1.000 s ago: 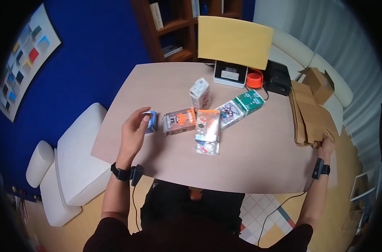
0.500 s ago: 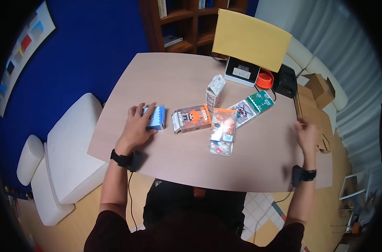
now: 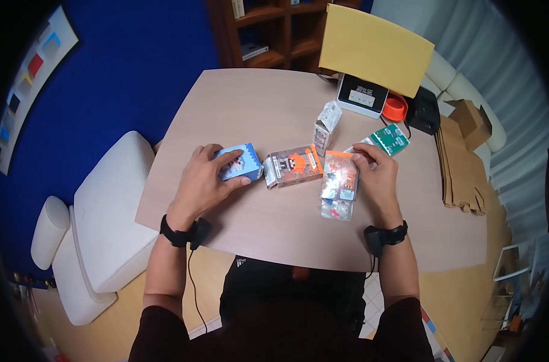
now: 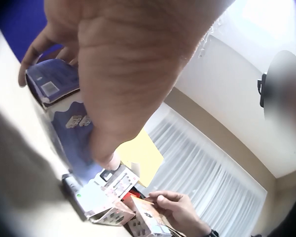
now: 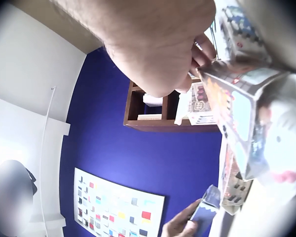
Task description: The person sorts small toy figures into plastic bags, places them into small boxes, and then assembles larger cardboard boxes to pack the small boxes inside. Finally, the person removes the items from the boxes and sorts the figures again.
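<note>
My left hand (image 3: 197, 181) holds a small blue box (image 3: 243, 160) at the table's left, thumb at its near side and fingers over the far side. In the left wrist view the blue box (image 4: 69, 133) shows a label on its end. My right hand (image 3: 380, 181) pinches the upper right edge of an orange-topped box (image 3: 339, 172) with thumb and fingers. A clear plastic piece (image 3: 336, 210) with a white figure sticks out of that box's near end. Between the hands lies a brown and orange box (image 3: 295, 166), its left end flap open.
Behind stands a white patterned carton (image 3: 327, 125). A green box (image 3: 390, 140) lies past my right hand, which partly hides the white-printed box beside it. Toward the back are a black-and-white device (image 3: 362, 96), a yellow sheet (image 3: 377, 51) and an orange-red round object (image 3: 395, 108). Flattened brown cardboard (image 3: 461, 169) lies at right.
My right hand has left the brown cardboard and come left to the orange-topped box. My left hand has come down onto the blue box and turned it, bringing it closer to the brown and orange box.
</note>
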Motion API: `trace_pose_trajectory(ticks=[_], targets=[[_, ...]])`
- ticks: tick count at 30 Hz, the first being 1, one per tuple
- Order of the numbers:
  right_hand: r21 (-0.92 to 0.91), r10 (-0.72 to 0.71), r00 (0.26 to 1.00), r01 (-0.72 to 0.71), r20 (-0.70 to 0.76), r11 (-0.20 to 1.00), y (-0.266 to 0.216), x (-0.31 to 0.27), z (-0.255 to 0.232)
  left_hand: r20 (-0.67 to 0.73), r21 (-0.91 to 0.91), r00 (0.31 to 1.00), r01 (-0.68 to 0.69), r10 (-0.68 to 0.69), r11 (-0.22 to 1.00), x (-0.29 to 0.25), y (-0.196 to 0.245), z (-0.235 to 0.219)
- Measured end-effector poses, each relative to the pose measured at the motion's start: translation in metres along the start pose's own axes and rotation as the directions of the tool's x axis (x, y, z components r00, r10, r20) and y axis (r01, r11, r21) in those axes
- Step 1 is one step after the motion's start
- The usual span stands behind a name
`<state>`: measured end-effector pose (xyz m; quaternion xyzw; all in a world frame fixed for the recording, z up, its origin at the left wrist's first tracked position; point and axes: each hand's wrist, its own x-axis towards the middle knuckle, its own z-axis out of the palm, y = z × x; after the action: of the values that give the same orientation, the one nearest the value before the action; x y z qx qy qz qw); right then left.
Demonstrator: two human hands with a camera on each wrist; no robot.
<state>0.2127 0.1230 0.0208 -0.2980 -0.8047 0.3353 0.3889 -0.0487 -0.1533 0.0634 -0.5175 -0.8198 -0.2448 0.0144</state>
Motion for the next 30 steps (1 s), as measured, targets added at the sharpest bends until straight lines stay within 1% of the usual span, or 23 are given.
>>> trace_pose_trajectory(ticks=[2, 3, 4, 5, 6, 7, 8, 9, 10, 11, 12, 14, 16, 17, 18, 19, 21, 23, 24, 25, 26, 28, 30], targets=[[0.006, -0.015, 1.0, 0.016, -0.026, 1.0, 0.003, -0.004, 0.0, 0.033, 0.183, 0.986, -0.165, 0.161, 0.969, 0.012, 0.019, -0.016], [0.012, -0.04, 0.998, 0.04, -0.046, 0.999, 0.004, -0.006, -0.001, 0.041, 0.183, 0.984, -0.176, 0.171, 0.967, 0.018, 0.034, -0.024], [0.011, -0.03, 0.998, 0.031, -0.057, 0.999, 0.005, -0.007, -0.001, 0.112, 0.205, 0.969, -0.237, 0.218, 0.95, 0.025, 0.05, -0.031], [-0.008, -0.127, 0.99, 0.127, -0.064, 0.992, 0.007, -0.008, -0.001, 0.183, 0.222, 0.947, -0.3, 0.263, 0.928, 0.033, 0.066, -0.034], [-0.029, -0.225, 0.972, 0.223, -0.069, 0.974, 0.007, -0.008, -0.002, 0.189, 0.22, 0.943, -0.314, 0.275, 0.924, 0.041, 0.081, -0.034], [-0.02, -0.255, 0.966, 0.255, -0.051, 0.967, 0.006, -0.008, -0.003, 0.334, 0.211, 0.893, -0.383, 0.302, 0.899, 0.05, 0.096, -0.032], [-0.023, -0.25, 0.966, 0.249, -0.058, 0.968, 0.005, -0.008, -0.004, 0.47, 0.193, 0.824, -0.446, 0.317, 0.874, 0.059, 0.109, -0.029], [-0.015, -0.301, 0.953, 0.301, -0.026, 0.953, 0.004, -0.007, -0.006, 0.546, 0.187, 0.771, -0.494, 0.328, 0.849, 0.07, 0.119, -0.027], [-0.004, -0.354, 0.935, 0.354, 0.003, 0.935, 0.004, -0.007, -0.007, 0.548, 0.19, 0.768, -0.499, 0.331, 0.846, 0.079, 0.125, -0.024], [0.029, -0.346, 0.937, 0.345, 0.039, 0.938, 0.005, -0.008, -0.006, 0.547, 0.194, 0.753, -0.539, 0.366, 0.82, 0.087, 0.129, -0.019], [0.027, -0.34, 0.94, 0.339, 0.027, 0.94, 0.004, -0.009, -0.004, 0.549, 0.196, 0.733, -0.579, 0.401, 0.791, 0.094, 0.136, -0.016], [0.049, -0.449, 0.889, 0.447, 0.085, 0.893, 0.004, -0.011, -0.002, 0.584, 0.206, 0.718, -0.582, 0.378, 0.787, 0.107, 0.148, -0.017], [0.055, -0.456, 0.884, 0.452, 0.102, 0.89, 0.001, -0.012, -0.002, 0.683, 0.212, 0.674, -0.551, 0.281, 0.807, 0.118, 0.158, -0.021], [0.063, -0.467, 0.875, 0.463, 0.128, 0.884, 0.0, -0.013, -0.002, 0.641, 0.221, 0.703, -0.553, 0.308, 0.803, 0.118, 0.158, -0.017], [0.073, -0.478, 0.865, 0.472, 0.155, 0.878, 0.001, -0.014, -0.002, 0.647, 0.224, 0.698, -0.559, 0.307, 0.799, 0.118, 0.159, -0.016], [0.125, -0.496, 0.849, 0.48, 0.183, 0.868, 0.004, -0.014, -0.003, 0.626, 0.213, 0.699, -0.579, 0.345, 0.787, 0.118, 0.16, -0.015], [0.154, -0.486, 0.854, 0.464, 0.186, 0.873, -0.001, -0.016, -0.004, 0.609, 0.206, 0.694, -0.606, 0.384, 0.768, 0.117, 0.159, -0.014], [0.185, -0.477, 0.859, 0.446, 0.188, 0.876, -0.003, -0.018, -0.002, 0.513, 0.202, 0.709, -0.648, 0.484, 0.734, 0.111, 0.153, -0.013], [0.169, -0.5, 0.846, 0.474, 0.186, 0.864, -0.001, -0.018, 0.0, 0.522, 0.205, 0.701, -0.655, 0.485, 0.727, 0.109, 0.152, -0.015], [0.153, -0.523, 0.832, 0.501, 0.184, 0.852, 0.0, -0.02, 0.002, 0.483, 0.201, 0.729, -0.631, 0.485, 0.749, 0.105, 0.151, -0.017], [0.155, -0.519, 0.837, 0.497, 0.174, 0.854, 0.0, -0.021, 0.003, 0.441, 0.196, 0.757, -0.606, 0.482, 0.771, 0.104, 0.151, -0.018], [0.116, -0.504, 0.846, 0.491, 0.173, 0.863, 0.0, -0.02, 0.003, 0.432, 0.167, 0.762, -0.593, 0.482, 0.788, 0.103, 0.151, -0.022], [0.146, -0.492, 0.853, 0.472, 0.172, 0.869, -0.002, -0.02, 0.002, 0.419, 0.136, 0.771, -0.575, 0.48, 0.807, 0.101, 0.151, -0.025]])
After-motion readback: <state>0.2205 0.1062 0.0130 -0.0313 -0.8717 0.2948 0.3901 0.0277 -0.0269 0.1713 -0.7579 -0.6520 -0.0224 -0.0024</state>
